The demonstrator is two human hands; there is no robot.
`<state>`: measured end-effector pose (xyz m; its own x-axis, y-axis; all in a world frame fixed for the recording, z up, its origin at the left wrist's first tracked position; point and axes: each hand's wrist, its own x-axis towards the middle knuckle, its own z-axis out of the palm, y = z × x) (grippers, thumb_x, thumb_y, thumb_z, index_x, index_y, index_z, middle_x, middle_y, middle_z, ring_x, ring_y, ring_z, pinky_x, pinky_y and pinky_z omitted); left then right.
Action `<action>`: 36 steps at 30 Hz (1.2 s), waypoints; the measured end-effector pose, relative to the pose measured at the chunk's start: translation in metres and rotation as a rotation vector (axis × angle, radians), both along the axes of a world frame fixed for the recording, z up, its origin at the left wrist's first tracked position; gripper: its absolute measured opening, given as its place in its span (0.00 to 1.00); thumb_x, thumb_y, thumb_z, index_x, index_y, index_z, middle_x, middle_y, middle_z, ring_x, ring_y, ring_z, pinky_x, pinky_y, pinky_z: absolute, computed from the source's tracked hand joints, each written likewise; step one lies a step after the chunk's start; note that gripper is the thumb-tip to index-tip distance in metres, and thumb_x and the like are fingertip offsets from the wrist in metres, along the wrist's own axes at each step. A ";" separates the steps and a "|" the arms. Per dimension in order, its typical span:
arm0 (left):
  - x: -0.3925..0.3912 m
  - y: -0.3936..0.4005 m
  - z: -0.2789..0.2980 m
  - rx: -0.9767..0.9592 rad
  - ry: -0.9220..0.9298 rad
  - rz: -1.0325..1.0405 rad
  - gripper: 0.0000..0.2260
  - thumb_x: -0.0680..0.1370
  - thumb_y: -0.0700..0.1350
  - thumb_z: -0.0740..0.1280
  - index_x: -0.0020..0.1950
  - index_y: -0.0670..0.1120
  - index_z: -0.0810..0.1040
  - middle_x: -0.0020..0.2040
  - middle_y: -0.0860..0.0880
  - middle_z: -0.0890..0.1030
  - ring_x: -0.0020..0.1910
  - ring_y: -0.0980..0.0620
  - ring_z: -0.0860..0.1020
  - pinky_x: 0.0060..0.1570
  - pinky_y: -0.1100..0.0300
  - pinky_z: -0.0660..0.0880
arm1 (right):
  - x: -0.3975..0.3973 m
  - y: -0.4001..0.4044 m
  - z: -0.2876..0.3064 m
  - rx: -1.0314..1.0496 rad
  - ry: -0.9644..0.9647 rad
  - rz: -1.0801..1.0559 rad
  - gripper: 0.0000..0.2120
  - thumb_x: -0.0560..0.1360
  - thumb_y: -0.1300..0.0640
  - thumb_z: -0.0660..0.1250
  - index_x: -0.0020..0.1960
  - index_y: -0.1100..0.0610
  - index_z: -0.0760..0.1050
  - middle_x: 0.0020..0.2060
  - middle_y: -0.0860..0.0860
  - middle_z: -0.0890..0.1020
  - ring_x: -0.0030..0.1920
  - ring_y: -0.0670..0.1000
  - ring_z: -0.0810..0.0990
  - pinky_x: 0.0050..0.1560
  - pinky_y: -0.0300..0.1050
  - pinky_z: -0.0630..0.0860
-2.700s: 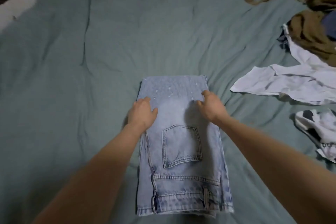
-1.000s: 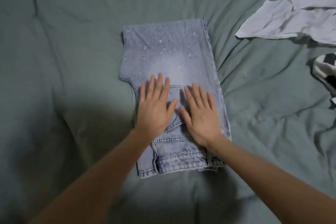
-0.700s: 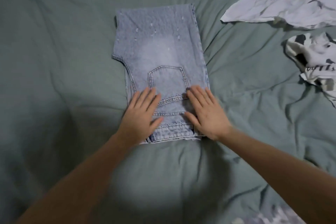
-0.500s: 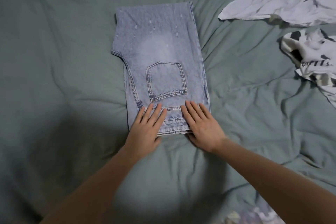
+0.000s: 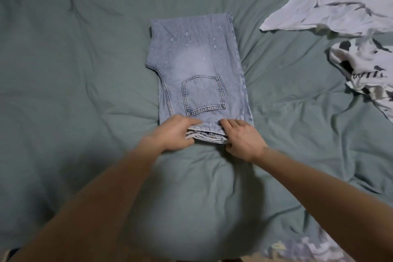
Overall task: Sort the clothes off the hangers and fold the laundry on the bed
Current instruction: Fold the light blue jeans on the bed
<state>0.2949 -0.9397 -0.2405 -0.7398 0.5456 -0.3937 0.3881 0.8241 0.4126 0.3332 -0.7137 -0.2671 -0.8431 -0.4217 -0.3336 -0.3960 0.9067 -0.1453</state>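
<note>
Folded light-blue jeans (image 5: 198, 74) lie in the middle of the green-sheeted bed (image 5: 74, 70), back pocket (image 5: 203, 94) up. The left hand (image 5: 173, 134) and right hand (image 5: 244, 137) both grip the waistband end nearest the person, fingers curled around its layered edge. A white shirt (image 5: 331, 15) and a black-and-white printed garment (image 5: 368, 66) lie crumpled well apart to the right.

We have one view only, worn on the head, looking forward and steeply down at the bed (image 5: 89, 74) from close above, with both forearms reaching in from the bottom edge toward the middle.
</note>
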 end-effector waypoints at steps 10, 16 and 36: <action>0.045 0.005 0.077 0.001 -0.555 -0.118 0.12 0.67 0.47 0.71 0.49 0.47 0.80 0.40 0.51 0.80 0.38 0.55 0.76 0.38 0.65 0.69 | 0.027 0.011 0.133 -0.097 -0.529 0.132 0.14 0.68 0.51 0.70 0.53 0.53 0.76 0.46 0.54 0.83 0.47 0.56 0.79 0.43 0.41 0.71; 0.030 -0.009 0.081 0.095 -0.615 0.061 0.08 0.69 0.44 0.71 0.45 0.51 0.77 0.39 0.54 0.78 0.38 0.56 0.75 0.39 0.63 0.71 | 0.007 0.016 0.137 -0.206 -0.631 -0.022 0.09 0.70 0.54 0.70 0.47 0.53 0.72 0.38 0.48 0.77 0.40 0.50 0.74 0.39 0.40 0.68; -0.028 0.009 -0.003 -0.144 -0.035 0.100 0.32 0.67 0.73 0.64 0.60 0.52 0.74 0.54 0.51 0.75 0.55 0.49 0.76 0.50 0.55 0.69 | -0.062 0.006 0.033 -0.322 -0.195 -0.171 0.22 0.78 0.46 0.61 0.70 0.52 0.67 0.63 0.50 0.74 0.63 0.53 0.72 0.61 0.52 0.70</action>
<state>0.2669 -0.9304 -0.2430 -0.7719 0.4065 -0.4888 0.2891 0.9092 0.2996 0.2707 -0.7073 -0.2342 -0.8441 -0.3902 -0.3678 -0.1808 0.8529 -0.4898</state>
